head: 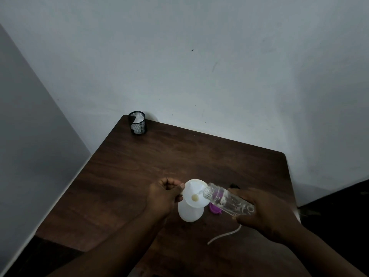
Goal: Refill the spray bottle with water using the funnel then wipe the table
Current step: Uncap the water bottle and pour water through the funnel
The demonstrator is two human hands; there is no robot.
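Right hand (265, 214): nearest the camera at about 4 o'clock on the table; fingers wrapped around the clear water bottle (229, 200), which is tipped with its open mouth over the funnel.
Left hand (163, 194): at 9 o'clock of the funnel (195, 192), thumb and fingers pinched on its rim, steadying it.
Spray bottle (189, 213): white, upright near the table's middle, the funnel seated in its neck.
Pour: keep the tilt shallow so the stream lands near the funnel's centre hole; too steep, I judge, and water would pool and spill over the rim.
Grip: hold the funnel level, since it could rock on the neck.
Purple cap (214, 208): at 3 o'clock of the spray bottle, partly hidden.
Dip tube (223, 234): lying loose at 5 o'clock, keep clear.
Mesh cup (137, 122): far corner at 11 o'clock, with white tissue for wiping later.
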